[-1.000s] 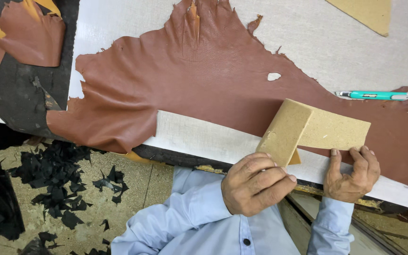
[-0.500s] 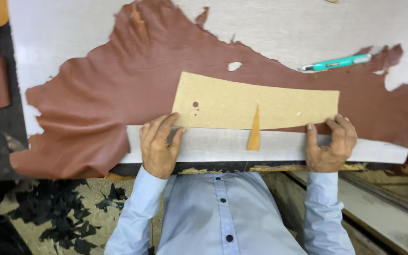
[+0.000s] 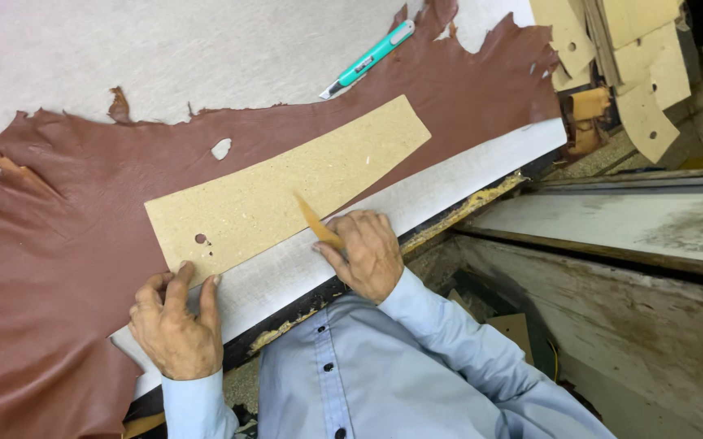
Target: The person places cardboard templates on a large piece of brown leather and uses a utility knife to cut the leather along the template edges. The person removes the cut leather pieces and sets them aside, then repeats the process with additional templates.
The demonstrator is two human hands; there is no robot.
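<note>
A long tan cardboard pattern (image 3: pixel 286 183) lies flat on a reddish-brown leather hide (image 3: pixel 75 236), which is spread over the pale counter (image 3: pixel 124 49) and reaches its near edge. The left hand (image 3: pixel 176 325) rests at the near edge, fingers spread and released, fingertips touching the pattern's near-left corner beside 1 small punched hole. The right hand (image 3: pixel 367 252) sits at the pattern's near edge, pinching a thin orange wedge-shaped piece (image 3: pixel 312 221) that lies tilted across the cardboard. A teal utility knife (image 3: pixel 369 58) lies on the counter just beyond the hide's far edge, well apart from both hands. More cardboard patterns (image 3: pixel 628 57) hang off the far-right corner.
</note>
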